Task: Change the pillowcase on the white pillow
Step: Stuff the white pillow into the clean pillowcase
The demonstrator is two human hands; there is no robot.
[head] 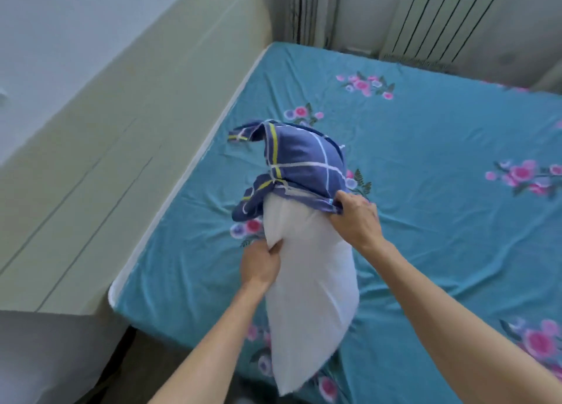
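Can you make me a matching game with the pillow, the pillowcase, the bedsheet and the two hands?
Things:
1. pillow
2. pillowcase
3. bedsheet
4. left hand

Descriptions:
A. teal with pink flowers
B. plain white
C. pinching the pillow's side
D. dark blue with white and yellow lines

The right hand is extra: it grips the pillowcase's edge.

Pairs: 1-B, 2-D, 3-A, 4-C

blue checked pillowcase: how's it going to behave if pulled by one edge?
Probably floppy: the pillowcase bunches and droops in loose folds over the end of the pillow. Likely light, since the right hand holds its hem in a pinch. It may snag rather than slide, being gathered tight where it meets the pillow.
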